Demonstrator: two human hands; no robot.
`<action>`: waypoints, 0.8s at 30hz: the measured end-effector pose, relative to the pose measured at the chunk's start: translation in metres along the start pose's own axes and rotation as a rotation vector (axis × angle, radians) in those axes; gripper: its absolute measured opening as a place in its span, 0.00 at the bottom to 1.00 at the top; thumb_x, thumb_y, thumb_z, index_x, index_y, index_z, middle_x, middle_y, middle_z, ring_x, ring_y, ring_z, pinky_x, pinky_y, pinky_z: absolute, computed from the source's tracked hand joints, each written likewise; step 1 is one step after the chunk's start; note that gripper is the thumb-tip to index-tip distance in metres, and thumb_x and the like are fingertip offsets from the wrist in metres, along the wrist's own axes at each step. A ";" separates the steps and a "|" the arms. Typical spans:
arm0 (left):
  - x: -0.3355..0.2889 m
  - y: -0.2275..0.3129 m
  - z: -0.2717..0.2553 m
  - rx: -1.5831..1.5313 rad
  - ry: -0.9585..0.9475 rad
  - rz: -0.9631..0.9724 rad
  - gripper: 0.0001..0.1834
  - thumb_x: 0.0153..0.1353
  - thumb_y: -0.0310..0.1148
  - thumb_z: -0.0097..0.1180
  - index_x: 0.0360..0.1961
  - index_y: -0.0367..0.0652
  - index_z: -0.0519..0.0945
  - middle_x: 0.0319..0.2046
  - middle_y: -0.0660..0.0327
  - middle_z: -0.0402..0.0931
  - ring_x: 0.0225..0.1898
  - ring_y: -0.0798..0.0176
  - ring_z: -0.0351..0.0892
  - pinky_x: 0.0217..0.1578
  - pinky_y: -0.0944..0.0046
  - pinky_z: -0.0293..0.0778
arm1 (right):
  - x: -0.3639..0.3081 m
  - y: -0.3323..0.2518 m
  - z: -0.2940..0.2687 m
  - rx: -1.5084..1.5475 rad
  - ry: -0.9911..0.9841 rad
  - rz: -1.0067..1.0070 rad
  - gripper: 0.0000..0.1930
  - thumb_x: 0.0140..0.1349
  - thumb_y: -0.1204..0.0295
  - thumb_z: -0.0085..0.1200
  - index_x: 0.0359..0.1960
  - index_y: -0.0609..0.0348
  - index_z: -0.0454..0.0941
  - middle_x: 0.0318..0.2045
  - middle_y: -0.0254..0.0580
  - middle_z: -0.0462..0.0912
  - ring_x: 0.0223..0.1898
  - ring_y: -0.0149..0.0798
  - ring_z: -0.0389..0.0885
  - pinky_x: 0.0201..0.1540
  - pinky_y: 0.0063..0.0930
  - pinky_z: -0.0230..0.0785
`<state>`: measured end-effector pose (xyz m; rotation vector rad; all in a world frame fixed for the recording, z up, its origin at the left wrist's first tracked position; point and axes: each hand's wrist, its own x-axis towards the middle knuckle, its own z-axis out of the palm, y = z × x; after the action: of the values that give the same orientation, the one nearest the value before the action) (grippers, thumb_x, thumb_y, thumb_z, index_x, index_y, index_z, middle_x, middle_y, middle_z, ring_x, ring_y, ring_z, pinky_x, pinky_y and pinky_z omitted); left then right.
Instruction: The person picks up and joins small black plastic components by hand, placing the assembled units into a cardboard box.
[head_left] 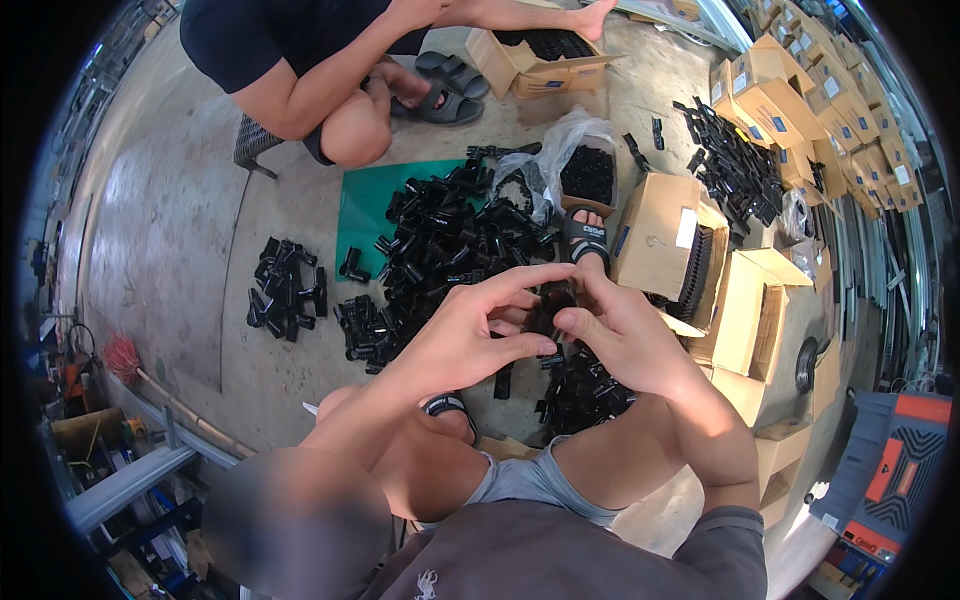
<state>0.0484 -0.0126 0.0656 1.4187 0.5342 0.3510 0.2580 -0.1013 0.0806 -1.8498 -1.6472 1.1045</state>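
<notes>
Between my hands, above the floor, is a small glossy black plastic part (pixel 549 308); its exact kind is not clear. My left hand (pixel 490 318) grips it from the left with thumb and fingers. From the other side my right hand (pixel 622 325) closes on the same part, thumb on its near side. Just beyond lies a big heap of similar black parts (pixel 430 235), partly on a green mat (pixel 360 205). More black parts (pixel 590 395) lie under my hands, between my legs.
Across the heap sits another person (pixel 300 80) on a low stool (pixel 255 145). A smaller black pile (pixel 285 285) lies at left. Open cardboard boxes (pixel 650 235) stand at right, beside another black pile (pixel 735 170). A bag-lined box (pixel 588 175) holds small black pieces. A broom (pixel 122 355) lies far left.
</notes>
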 end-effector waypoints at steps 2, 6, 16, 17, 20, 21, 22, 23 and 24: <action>0.001 0.002 0.001 -0.024 -0.004 -0.037 0.41 0.56 0.13 0.64 0.71 0.45 0.67 0.39 0.65 0.80 0.42 0.78 0.77 0.41 0.74 0.76 | 0.000 0.001 -0.001 0.039 -0.004 0.009 0.25 0.70 0.45 0.49 0.53 0.54 0.76 0.42 0.58 0.71 0.40 0.62 0.82 0.44 0.45 0.74; 0.003 0.003 0.004 -0.071 0.011 -0.057 0.42 0.56 0.14 0.65 0.72 0.45 0.66 0.40 0.65 0.81 0.42 0.77 0.78 0.43 0.72 0.76 | 0.000 0.004 -0.002 0.135 -0.007 0.012 0.24 0.71 0.47 0.49 0.53 0.54 0.77 0.43 0.57 0.72 0.40 0.60 0.83 0.44 0.43 0.74; 0.005 0.001 0.008 -0.382 0.238 0.016 0.33 0.57 0.18 0.68 0.61 0.41 0.66 0.49 0.55 0.80 0.44 0.69 0.81 0.45 0.69 0.79 | -0.002 -0.003 -0.008 0.413 0.109 -0.057 0.16 0.69 0.64 0.60 0.52 0.61 0.79 0.39 0.46 0.79 0.43 0.39 0.85 0.49 0.32 0.76; 0.006 -0.002 0.009 -0.396 0.260 0.035 0.26 0.57 0.18 0.69 0.49 0.42 0.64 0.44 0.59 0.79 0.43 0.70 0.81 0.43 0.71 0.78 | -0.003 -0.006 -0.006 0.370 0.117 -0.090 0.16 0.68 0.64 0.60 0.52 0.60 0.79 0.39 0.46 0.79 0.43 0.39 0.85 0.49 0.31 0.76; 0.004 -0.010 0.004 -0.304 0.255 0.081 0.23 0.57 0.20 0.69 0.42 0.44 0.65 0.38 0.65 0.76 0.39 0.75 0.79 0.39 0.75 0.76 | 0.000 -0.006 0.001 0.455 0.152 -0.092 0.10 0.67 0.79 0.57 0.49 0.67 0.77 0.38 0.33 0.80 0.40 0.23 0.77 0.42 0.20 0.71; 0.004 -0.012 0.003 -0.276 0.253 0.074 0.22 0.57 0.20 0.70 0.41 0.44 0.65 0.37 0.66 0.75 0.38 0.77 0.78 0.37 0.76 0.74 | -0.001 -0.006 0.000 0.447 0.146 -0.089 0.10 0.67 0.79 0.57 0.49 0.67 0.77 0.39 0.33 0.80 0.40 0.22 0.77 0.43 0.19 0.71; 0.003 -0.012 0.002 -0.246 0.256 0.067 0.22 0.57 0.21 0.70 0.40 0.45 0.66 0.36 0.67 0.74 0.37 0.78 0.77 0.36 0.76 0.73 | -0.001 -0.007 0.000 0.441 0.137 -0.089 0.10 0.67 0.79 0.57 0.49 0.67 0.77 0.39 0.33 0.80 0.40 0.22 0.77 0.43 0.19 0.71; 0.002 -0.012 0.001 -0.217 0.258 0.060 0.22 0.57 0.21 0.71 0.39 0.45 0.66 0.35 0.69 0.73 0.35 0.80 0.75 0.34 0.77 0.72 | -0.001 -0.007 0.001 0.439 0.132 -0.091 0.10 0.68 0.79 0.57 0.49 0.67 0.77 0.39 0.34 0.80 0.40 0.22 0.77 0.43 0.19 0.70; 0.002 -0.011 0.002 -0.227 0.271 0.053 0.22 0.57 0.21 0.71 0.38 0.45 0.66 0.35 0.69 0.73 0.35 0.81 0.75 0.33 0.78 0.71 | -0.001 -0.007 0.001 0.437 0.126 -0.091 0.10 0.68 0.78 0.57 0.50 0.67 0.77 0.39 0.34 0.79 0.40 0.22 0.77 0.43 0.18 0.70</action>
<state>0.0497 -0.0145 0.0546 1.1734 0.6554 0.6322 0.2531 -0.1009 0.0852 -1.5140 -1.2816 1.1712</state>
